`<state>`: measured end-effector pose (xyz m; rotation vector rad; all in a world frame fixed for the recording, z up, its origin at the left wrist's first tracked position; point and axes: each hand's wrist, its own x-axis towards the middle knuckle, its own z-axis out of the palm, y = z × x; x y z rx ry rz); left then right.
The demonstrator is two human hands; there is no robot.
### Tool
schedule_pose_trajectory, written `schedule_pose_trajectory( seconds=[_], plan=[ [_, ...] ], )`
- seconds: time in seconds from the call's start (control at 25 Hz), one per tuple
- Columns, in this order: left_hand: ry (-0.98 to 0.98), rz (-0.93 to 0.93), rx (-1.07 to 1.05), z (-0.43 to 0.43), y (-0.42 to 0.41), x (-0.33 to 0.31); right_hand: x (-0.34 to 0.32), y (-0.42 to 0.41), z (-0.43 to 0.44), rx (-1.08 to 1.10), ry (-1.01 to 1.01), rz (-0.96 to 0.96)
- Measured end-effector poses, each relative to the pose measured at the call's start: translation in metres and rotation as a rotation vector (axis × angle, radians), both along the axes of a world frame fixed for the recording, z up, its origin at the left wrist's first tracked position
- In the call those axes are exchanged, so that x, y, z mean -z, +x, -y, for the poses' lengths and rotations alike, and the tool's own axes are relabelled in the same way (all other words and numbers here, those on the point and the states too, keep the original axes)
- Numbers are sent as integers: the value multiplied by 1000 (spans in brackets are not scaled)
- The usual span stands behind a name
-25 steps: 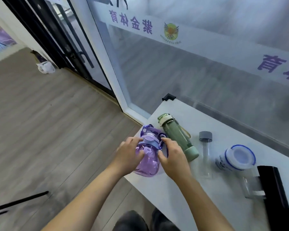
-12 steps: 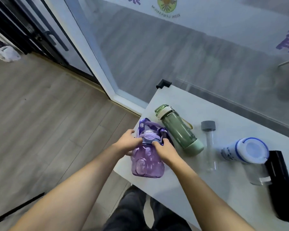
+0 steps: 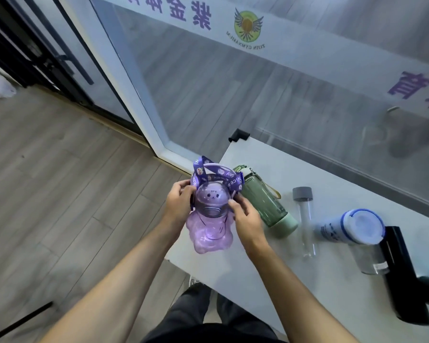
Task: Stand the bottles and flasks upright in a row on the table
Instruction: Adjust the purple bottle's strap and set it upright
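A purple see-through bottle (image 3: pixel 209 229) with a bear-face lid and a printed purple strap stands nearly upright at the left end of the white table (image 3: pixel 332 189). My left hand (image 3: pixel 178 203) grips its left side near the lid, and my right hand (image 3: pixel 245 219) grips its right side. A green bottle (image 3: pixel 264 203) lies on its side just right of it. Further right lie a slim clear bottle (image 3: pixel 306 224) with a grey cap and a clear bottle (image 3: pixel 352 227) with a blue-and-white lid.
A black flask-like object (image 3: pixel 404 276) lies at the table's right end. A frosted glass wall with purple lettering (image 3: pixel 258 78) runs behind the table. Wooden floor (image 3: pixel 60 194) lies to the left, beyond the table's edge. My dark trousers (image 3: pixel 203 323) show below.
Both hands have tipped the purple bottle up from lying flat to nearly upright, its lid now facing the camera. The other bottles have not moved on the table.
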<state>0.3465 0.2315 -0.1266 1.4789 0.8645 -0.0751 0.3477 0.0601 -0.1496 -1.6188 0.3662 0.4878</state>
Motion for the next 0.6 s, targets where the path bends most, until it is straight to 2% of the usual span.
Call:
schedule_pose_trajectory(
  seconds=[0.12, 0.28, 0.48, 0.6],
  plan=[
    [-36, 98, 36, -7, -6, -6, -9, -2, -4, 109, -54, 93],
    [-129, 138, 20, -10, -22, -1, -16, -7, -1, 134, -140, 148],
    [-25, 55, -90, -10, -33, 5, -10, -6, -7, 102, -287, 94],
    [61, 22, -62, -20, -35, 6, -16, -7, -13, 118, -377, 92]
  ],
)
